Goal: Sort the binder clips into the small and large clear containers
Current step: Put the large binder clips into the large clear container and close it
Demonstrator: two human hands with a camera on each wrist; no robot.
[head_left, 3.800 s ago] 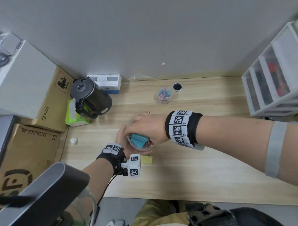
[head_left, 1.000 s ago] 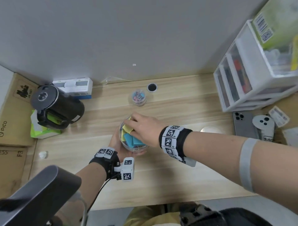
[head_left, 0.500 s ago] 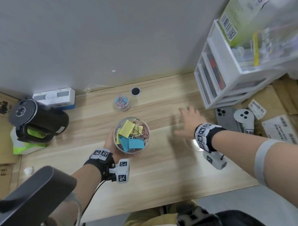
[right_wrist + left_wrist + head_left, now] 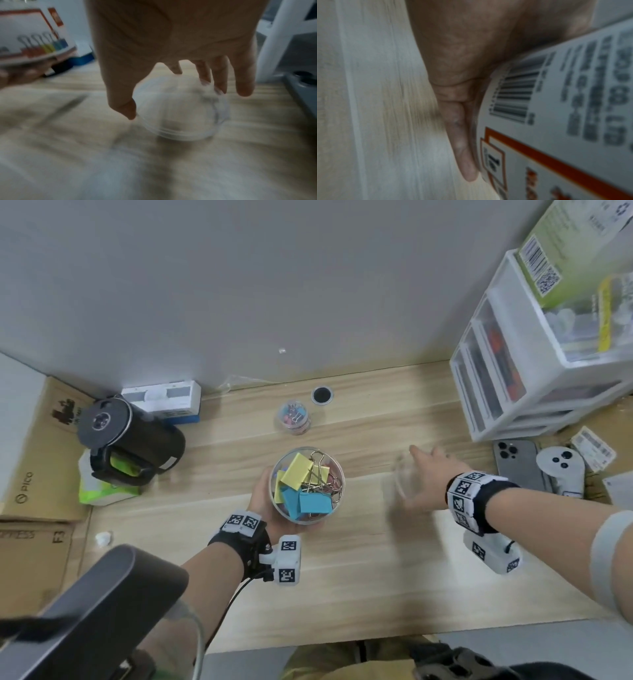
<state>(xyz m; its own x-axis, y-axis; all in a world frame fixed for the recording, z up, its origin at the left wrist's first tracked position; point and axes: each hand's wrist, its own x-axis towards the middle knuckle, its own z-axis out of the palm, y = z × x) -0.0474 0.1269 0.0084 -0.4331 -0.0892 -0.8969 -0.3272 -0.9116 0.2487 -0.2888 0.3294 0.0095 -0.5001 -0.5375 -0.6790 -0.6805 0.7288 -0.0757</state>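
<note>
Item: large round clear plastic container, labelled on its side, filled with big yellow and blue binder clips; held above the light wooden table in the left hand, grip curled round its wall.

Item: small clear plastic container of little coloured binder clips; stands near the back of the table.

Item: clear round plastic lid, blurred; on the table under the right hand, fingers spread, tips at its rim; firm pinch cannot be told.

Item: white drawer unit; far right.
</note>
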